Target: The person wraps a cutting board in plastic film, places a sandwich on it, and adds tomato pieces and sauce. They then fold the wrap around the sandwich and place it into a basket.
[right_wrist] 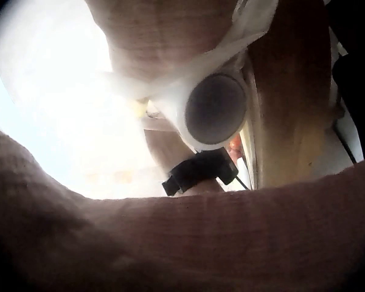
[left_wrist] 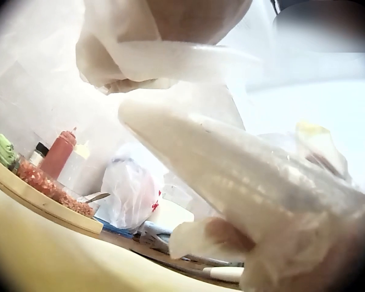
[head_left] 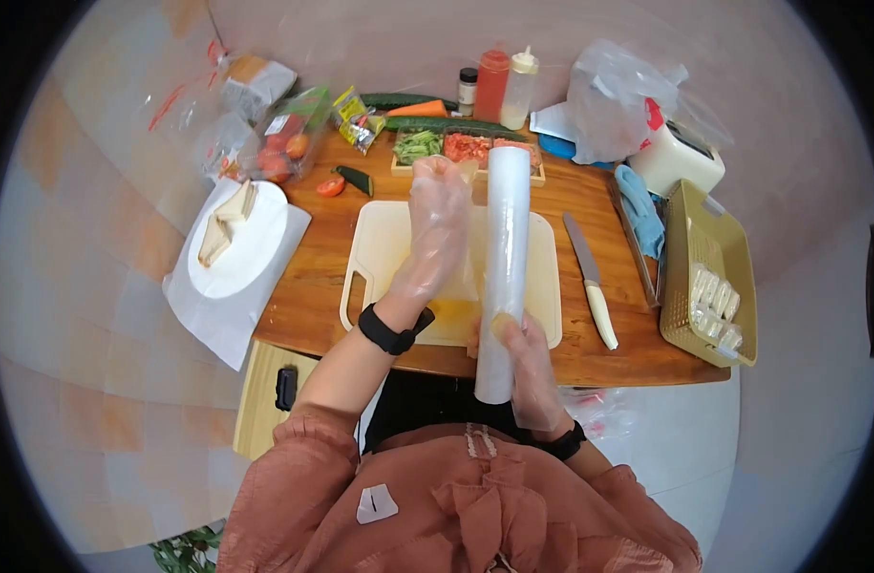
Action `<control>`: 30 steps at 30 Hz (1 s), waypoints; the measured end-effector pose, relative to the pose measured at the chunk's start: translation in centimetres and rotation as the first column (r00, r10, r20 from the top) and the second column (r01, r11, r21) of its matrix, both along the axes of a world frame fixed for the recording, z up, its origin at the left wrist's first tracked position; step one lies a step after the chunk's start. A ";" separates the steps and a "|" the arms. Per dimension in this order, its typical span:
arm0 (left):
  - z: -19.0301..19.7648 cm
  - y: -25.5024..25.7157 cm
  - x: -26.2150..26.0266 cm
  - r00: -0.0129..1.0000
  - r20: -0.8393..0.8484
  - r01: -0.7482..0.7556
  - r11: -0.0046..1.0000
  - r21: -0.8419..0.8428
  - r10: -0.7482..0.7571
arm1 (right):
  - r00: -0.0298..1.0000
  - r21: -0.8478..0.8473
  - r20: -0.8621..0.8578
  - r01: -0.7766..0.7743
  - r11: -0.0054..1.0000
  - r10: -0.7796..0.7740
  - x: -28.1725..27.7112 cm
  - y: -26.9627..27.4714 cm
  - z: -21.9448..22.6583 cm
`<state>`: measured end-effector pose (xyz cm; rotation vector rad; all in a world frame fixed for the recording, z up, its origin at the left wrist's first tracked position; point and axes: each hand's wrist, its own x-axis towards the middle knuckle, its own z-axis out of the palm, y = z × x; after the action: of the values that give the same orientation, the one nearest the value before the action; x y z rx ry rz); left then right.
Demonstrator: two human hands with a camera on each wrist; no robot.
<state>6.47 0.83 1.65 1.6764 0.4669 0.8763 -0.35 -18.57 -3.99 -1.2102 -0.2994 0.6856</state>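
In the head view, a long roll of cling film (head_left: 509,239) stands lengthwise over the white cutting board (head_left: 384,234). My right hand (head_left: 531,372), in a clear plastic glove, grips its near end, thumb laid across it. My gloved left hand (head_left: 439,224) is raised to the left of the roll, fingers curled and pinching the loose edge of the film. A clear sheet spans from those fingers to the roll in the left wrist view. Through it, a yellow patch shows on the board. The right wrist view shows the round open core of the roll (right_wrist: 216,109).
A knife (head_left: 590,277) lies right of the board; beyond it stands a basket (head_left: 681,315) with wrapped packets. Left is a plate (head_left: 265,258) with cut sandwiches. Behind are a tray of chopped fillings (head_left: 418,145), a cut tomato (head_left: 331,186) and sauce bottles (head_left: 491,84).
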 end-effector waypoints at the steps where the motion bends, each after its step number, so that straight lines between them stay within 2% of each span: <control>1: 0.7 -0.2 -0.2 0.995 -0.100 0.004 1.000 -0.015 -0.006 | 1.000 0.017 -0.002 0.017 1.000 -0.017 -0.1 0.1 -0.3; 2: 0.1 -0.1 0.1 0.994 -0.103 0.022 1.000 0.002 -0.021 | 1.000 0.055 -0.015 0.004 0.998 -0.003 -0.1 0.1 -0.5; 4: -1.1 0.0 0.5 0.985 0.150 0.049 0.976 0.214 -0.083 | 1.000 0.109 -0.031 0.009 0.994 -0.006 -0.3 0.2 -0.7; 5: -0.8 -0.1 0.3 0.984 0.146 0.066 0.971 0.229 -0.102 | 0.998 0.130 -0.059 -0.010 0.992 0.018 -0.2 0.2 -0.6; 7: 0.4 -0.4 -0.5 0.975 0.128 0.165 0.976 0.145 -0.184 | 0.995 0.166 -0.089 -0.017 0.986 0.032 -0.1 0.3 -0.7; 11: 2.2 -1.1 -1.4 0.973 0.065 0.210 0.969 0.127 -0.219 | 0.987 0.181 -0.127 -0.077 0.980 0.101 0.3 0.2 -1.6; 13: 3.4 -1.6 -1.8 0.970 0.043 0.237 0.971 0.026 -0.238 | 0.983 0.192 -0.137 -0.095 0.977 0.122 0.3 0.3 -1.5; 16: 4.1 -1.6 -2.3 0.950 0.047 0.307 0.950 0.057 -0.310 | 0.980 0.207 -0.169 -0.068 0.976 0.104 0.2 0.4 -1.1; 18: 4.2 -1.2 -2.2 0.943 0.033 0.329 0.943 0.056 -0.331 | 0.988 0.194 -0.096 -0.097 0.976 0.118 0.4 0.6 -1.3; 20: 4.4 -1.2 -2.4 0.936 0.019 0.350 0.935 0.052 -0.351 | 0.983 0.210 -0.130 -0.104 0.972 0.133 0.5 0.6 -1.1; 22: 4.8 -1.6 -2.7 0.909 0.103 0.404 0.915 0.020 -0.403 | 0.975 0.225 -0.163 -0.110 0.968 0.149 0.6 0.4 -0.7; 25: 5.3 -1.7 -2.9 0.907 0.098 0.412 0.911 -0.004 -0.410 | 0.964 0.264 -0.194 -0.126 0.956 0.181 0.7 0.2 -0.1; 29: 5.5 -1.7 -3.0 0.897 0.132 0.422 0.906 0.021 -0.421 | 0.974 0.267 -0.129 -0.148 0.952 0.187 0.8 0.4 0.0; 30: 6.0 -1.9 -3.2 0.902 0.118 0.421 0.907 -0.019 -0.416 | 0.976 0.269 -0.116 -0.145 0.952 0.182 0.8 0.5 0.1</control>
<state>3.30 -1.04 7.61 1.5952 0.0401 0.6288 0.47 -18.06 -3.94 -0.8888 -0.3635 0.8437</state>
